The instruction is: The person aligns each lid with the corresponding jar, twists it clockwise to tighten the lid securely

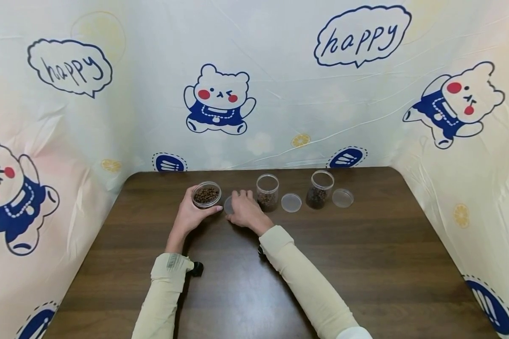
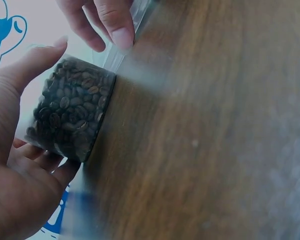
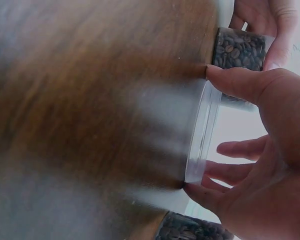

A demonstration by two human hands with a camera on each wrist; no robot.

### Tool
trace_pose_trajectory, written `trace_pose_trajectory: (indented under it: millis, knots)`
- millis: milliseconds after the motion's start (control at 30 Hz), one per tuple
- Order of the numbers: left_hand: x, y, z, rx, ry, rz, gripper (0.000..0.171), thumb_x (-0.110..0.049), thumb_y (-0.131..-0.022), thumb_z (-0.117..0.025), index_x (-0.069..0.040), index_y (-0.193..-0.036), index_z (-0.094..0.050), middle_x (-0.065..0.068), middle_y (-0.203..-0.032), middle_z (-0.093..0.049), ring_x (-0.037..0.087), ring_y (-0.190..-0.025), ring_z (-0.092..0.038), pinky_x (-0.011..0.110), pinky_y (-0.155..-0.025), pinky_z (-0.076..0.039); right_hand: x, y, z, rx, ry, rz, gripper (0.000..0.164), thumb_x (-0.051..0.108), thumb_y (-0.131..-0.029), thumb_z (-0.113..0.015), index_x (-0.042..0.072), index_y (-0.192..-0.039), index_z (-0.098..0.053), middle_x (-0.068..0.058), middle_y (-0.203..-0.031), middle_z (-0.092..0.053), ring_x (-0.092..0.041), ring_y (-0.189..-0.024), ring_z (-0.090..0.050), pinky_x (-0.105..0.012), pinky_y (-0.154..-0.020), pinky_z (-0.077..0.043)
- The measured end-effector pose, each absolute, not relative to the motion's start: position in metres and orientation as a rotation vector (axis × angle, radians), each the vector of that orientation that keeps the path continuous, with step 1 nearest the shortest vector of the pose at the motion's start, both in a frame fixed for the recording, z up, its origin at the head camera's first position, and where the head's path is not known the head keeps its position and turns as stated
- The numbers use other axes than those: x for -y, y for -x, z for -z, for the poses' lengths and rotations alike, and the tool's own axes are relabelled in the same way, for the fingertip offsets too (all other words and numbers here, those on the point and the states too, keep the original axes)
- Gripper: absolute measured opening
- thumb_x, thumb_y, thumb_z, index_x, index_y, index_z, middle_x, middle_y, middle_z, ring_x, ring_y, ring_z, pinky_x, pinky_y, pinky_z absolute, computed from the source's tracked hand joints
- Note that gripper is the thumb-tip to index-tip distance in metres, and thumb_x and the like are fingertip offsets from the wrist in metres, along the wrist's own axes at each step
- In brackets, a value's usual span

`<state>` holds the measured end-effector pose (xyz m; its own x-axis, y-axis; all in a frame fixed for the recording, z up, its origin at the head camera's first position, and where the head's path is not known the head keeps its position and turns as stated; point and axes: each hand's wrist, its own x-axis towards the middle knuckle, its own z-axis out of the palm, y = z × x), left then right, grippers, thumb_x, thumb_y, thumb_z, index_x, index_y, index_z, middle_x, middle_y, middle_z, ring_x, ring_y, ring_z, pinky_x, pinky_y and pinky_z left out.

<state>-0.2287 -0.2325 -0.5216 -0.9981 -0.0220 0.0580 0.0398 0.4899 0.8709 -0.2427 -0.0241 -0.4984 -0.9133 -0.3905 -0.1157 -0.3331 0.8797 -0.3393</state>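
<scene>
My left hand [image 1: 189, 215] grips a short clear jar [image 1: 207, 194] filled with brown coffee beans, at the left of the row. In the left wrist view the jar [image 2: 72, 107] stands upright on the table, with the thumb on one side and the fingers on the other. Just to its right my right hand [image 1: 248, 213] is over a clear round lid [image 1: 228, 205] on the table. As the right wrist view shows, its thumb and a finger hold the lid [image 3: 200, 132] by opposite edges. The jar has no lid on it.
Two taller uncapped jars hold dark contents: a middle jar [image 1: 267, 193] and a right jar [image 1: 320, 189]. Beside them lie a clear lid [image 1: 291, 203] and another lid [image 1: 342, 198]. Behind the brown table [image 1: 365, 263] hangs a printed cloth [image 1: 280, 103].
</scene>
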Motion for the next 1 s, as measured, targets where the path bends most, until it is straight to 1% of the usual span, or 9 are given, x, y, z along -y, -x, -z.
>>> trace_pose_trajectory:
  millis: [233, 400, 633, 800, 933, 1000]
  knots:
    - [0.235, 0.227, 0.523, 2.645, 0.008, 1.562, 0.106, -0.04, -0.075, -0.097, -0.008, -0.156, -0.037, 0.019, -0.155, -0.05, 0.038, -0.142, -0.049, 0.058, -0.118, -0.04, 0.025, 0.238, 0.495, -2.871, 0.575, 0.44, 0.071, 0.045, -0.097, -0.075, 0.001, -0.146, -0.05, -0.02, -0.141, -0.056, -0.038, -0.134, -0.048, -0.047, -0.102, -0.056]
    - [0.237, 0.225, 0.521, 2.661, 0.018, 1.549, 0.106, -0.041, -0.075, -0.097, -0.009, -0.156, -0.037, 0.017, -0.155, -0.051, 0.037, -0.142, -0.05, 0.058, -0.118, -0.04, 0.025, 0.238, 0.493, -2.853, 0.612, 0.423, 0.074, 0.047, -0.098, -0.072, -0.002, -0.148, -0.047, -0.021, -0.143, -0.054, -0.038, -0.134, -0.047, -0.045, -0.102, -0.056]
    - [0.239, 0.221, 0.511, 2.665, 0.038, 1.539, 0.103, -0.04, -0.077, -0.096, -0.011, -0.156, -0.037, 0.016, -0.156, -0.05, 0.036, -0.142, -0.05, 0.057, -0.118, -0.041, 0.024, 0.234, 0.483, -2.867, 0.636, 0.407, 0.075, 0.048, -0.097, -0.073, -0.004, -0.146, -0.049, -0.021, -0.139, -0.055, -0.035, -0.127, -0.048, -0.042, -0.097, -0.056]
    - [0.241, 0.214, 0.503, 2.679, 0.057, 1.537, 0.104, -0.04, -0.077, -0.096, -0.012, -0.157, -0.036, 0.016, -0.157, -0.05, 0.036, -0.143, -0.049, 0.057, -0.118, -0.041, 0.024, 0.226, 0.476, -2.873, 0.65, 0.402, 0.078, 0.048, -0.097, -0.073, -0.006, -0.147, -0.049, -0.02, -0.138, -0.056, -0.033, -0.123, -0.048, -0.041, -0.095, -0.057]
    - [0.242, 0.209, 0.497, 2.698, 0.092, 1.507, 0.103, -0.04, -0.076, -0.096, -0.011, -0.156, -0.038, 0.016, -0.155, -0.051, 0.036, -0.141, -0.05, 0.057, -0.118, -0.041, 0.021, 0.217, 0.472, -2.899, 0.704, 0.378, 0.08, 0.049, -0.096, -0.074, -0.009, -0.146, -0.05, -0.021, -0.135, -0.059, -0.033, -0.119, -0.05, -0.04, -0.096, -0.057]
    - [0.242, 0.205, 0.494, 2.716, 0.119, 1.483, 0.104, -0.041, -0.075, -0.097, -0.011, -0.156, -0.039, 0.016, -0.153, -0.053, 0.035, -0.14, -0.052, 0.056, -0.117, -0.041, 0.017, 0.212, 0.47, -2.919, 0.753, 0.342, 0.08, 0.05, -0.095, -0.075, -0.01, -0.143, -0.053, -0.021, -0.133, -0.06, -0.034, -0.118, -0.052, -0.04, -0.099, -0.055]
